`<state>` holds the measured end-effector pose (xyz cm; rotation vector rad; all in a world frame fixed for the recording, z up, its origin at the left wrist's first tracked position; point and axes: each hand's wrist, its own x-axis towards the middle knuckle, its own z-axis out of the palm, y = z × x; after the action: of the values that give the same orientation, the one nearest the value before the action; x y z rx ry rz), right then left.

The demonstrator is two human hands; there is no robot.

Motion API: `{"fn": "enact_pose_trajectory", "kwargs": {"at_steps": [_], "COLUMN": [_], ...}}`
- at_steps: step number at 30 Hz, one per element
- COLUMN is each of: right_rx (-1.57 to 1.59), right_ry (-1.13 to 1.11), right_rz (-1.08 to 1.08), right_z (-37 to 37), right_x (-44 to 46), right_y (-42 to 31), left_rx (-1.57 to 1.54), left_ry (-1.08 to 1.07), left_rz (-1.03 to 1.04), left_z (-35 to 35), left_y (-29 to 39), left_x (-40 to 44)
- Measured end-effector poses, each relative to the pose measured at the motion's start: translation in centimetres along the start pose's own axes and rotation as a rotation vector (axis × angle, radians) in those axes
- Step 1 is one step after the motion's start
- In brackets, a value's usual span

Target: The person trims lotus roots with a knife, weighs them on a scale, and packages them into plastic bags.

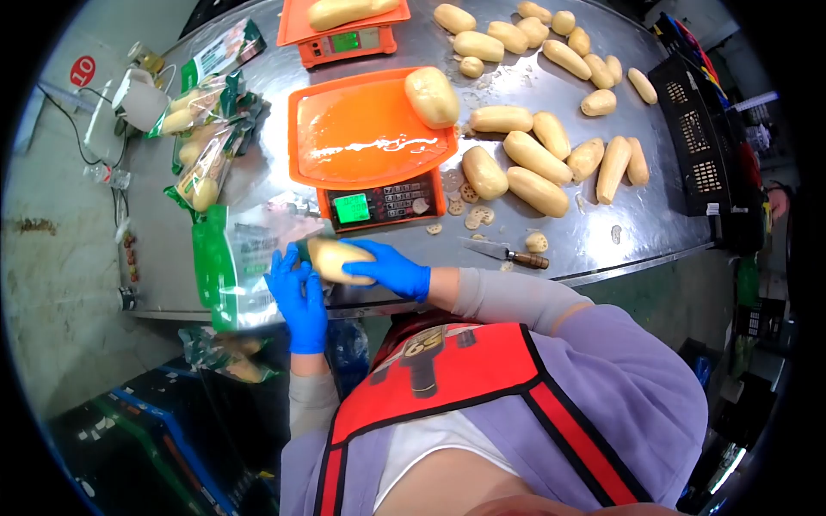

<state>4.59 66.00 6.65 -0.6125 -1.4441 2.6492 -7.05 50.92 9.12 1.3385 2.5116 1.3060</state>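
Note:
My right hand [389, 271], in a blue glove, is closed around a peeled lotus root [338, 260] at the mouth of a green and clear plastic bag [245, 262]. The root's left end is at the bag's opening. My left hand [298, 297], also in a blue glove, pinches the edge of that opening with its fingers. Just beyond is an orange scale [370, 138] with a lit green display; one thick lotus root [433, 97] rests on the right side of its tray. A knife [516, 257] with a wooden handle lies right of my right hand.
Several peeled lotus roots [538, 156] and cut slices [469, 193] lie on the steel table [624, 249]. Filled bags [206, 168] line the left side. A second scale [344, 39] stands at the back, and a black crate [693, 142] is at the right edge.

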Motion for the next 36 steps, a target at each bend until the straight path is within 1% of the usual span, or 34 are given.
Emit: {"fn": "enact_pose_trajectory", "kwargs": {"at_steps": [1, 2, 3, 5, 6, 7, 9, 10, 11, 13, 14, 15, 17, 18, 19, 21, 22, 23, 25, 26, 28, 31, 33, 34, 36], "right_rx": [-0.12, -0.288, -0.291, -0.998, -0.888, -0.895, 0.086, 0.097, 0.096, -0.249, -0.384, -0.385, -0.721, -0.799, -0.798, -1.036, -1.131, -1.126, -1.341, -1.338, -1.41, -1.396, -1.384, -1.378, -1.372], "right_ry": [-0.05, -0.075, -0.066, -0.056, 0.004, 0.012, 0.018, 0.015, 0.018, -0.093, -0.096, -0.093, -0.141, -0.134, -0.124, -0.073, -0.011, 0.005, 0.054, 0.074, 0.262, 0.367, 0.377, 0.376, 0.397], "right_rz": [-0.102, -0.234, -0.233, -0.382, -0.474, -0.476, 0.071, 0.193, 0.19, -0.035, -0.13, -0.13, -0.177, -0.284, -0.285, -0.297, -0.407, -0.404, -0.333, -0.328, -0.414, -0.397, -0.407, -0.421, -0.434], "right_z": [0.1, 0.0, -0.2, 0.0, -0.4, -0.5, -0.3, 0.3, 0.0, -0.5, -1.1, -1.9, -3.5, -4.5, -5.6, -7.6, -8.7, -9.1, -9.8, -9.9, -10.0, -10.5, -10.6, -10.7, -10.6], "right_x": [0.0, -0.1, -0.2, -0.5, 0.0, 0.6, 1.0, 0.0, -0.1, -0.3, -0.9, -1.9, -4.5, -5.4, -6.2, -7.9, -8.3, -8.9, -9.9, -10.1, -10.1, -10.0, -9.9, -9.9, -10.0], "right_y": [0.1, -0.1, -0.4, -2.2, -1.1, -1.0, -0.6, -2.8, -2.6, -1.3, -1.0, -1.2, -2.2, -1.5, -1.3, -0.9, 0.2, 0.1, 0.0, 0.1, 0.6, 0.7, 1.2, 1.3, 1.1], "left_rx": [-0.052, -0.019, 0.011, -0.022, -0.042, -0.05, -0.08, -0.047, -0.05, -0.115, -0.068, -0.06, 0.017, 0.127, 0.123, -0.103, -0.004, -0.007, 0.132, 0.214, 0.208, 0.192, 0.272, 0.271, 0.364], "left_ry": [0.023, 0.002, -0.02, -0.043, -0.054, -0.053, -0.005, 0.02, 0.02, 0.158, 0.188, 0.207, 0.18, 0.13, 0.124, 0.177, 0.127, 0.113, 0.126, 0.112, 0.101, 0.106, 0.102, 0.096, 0.063], "left_rz": [0.023, 0.043, 0.066, 0.041, 0.012, 0.018, 0.021, 0.025, 0.027, -0.121, -0.185, -0.235, -0.284, -0.269, -0.264, -0.4, -0.371, -0.363, -0.234, -0.218, -0.19, -0.167, -0.113, -0.106, -0.11], "left_z": [0.1, -0.2, -0.3, 0.3, 0.7, 1.0, 1.2, 0.9, 1.0, 0.6, 0.0, -0.4, -1.2, -1.3, -1.1, -0.5, -0.2, 0.0, 0.6, 0.7, 1.2, 1.5, 1.5, 1.4, 1.4], "left_y": [0.3, 1.1, 1.7, 1.5, 1.3, 1.1, 0.6, 1.0, 0.5, -1.4, -1.4, -2.8, -5.4, -7.6, -8.2, -9.1, -10.6, -11.0, -11.2, -10.8, -11.2, -11.3, -11.5, -11.8, -12.5], "left_x": [0.3, 0.5, 0.5, -0.4, -0.7, -0.9, -1.5, -1.2, -1.0, -0.8, -0.4, -0.4, -0.7, -1.3, -1.5, -1.7, -2.5, -2.7, -2.6, -2.2, -2.1, -1.9, -2.0, -2.2, -2.5]}}
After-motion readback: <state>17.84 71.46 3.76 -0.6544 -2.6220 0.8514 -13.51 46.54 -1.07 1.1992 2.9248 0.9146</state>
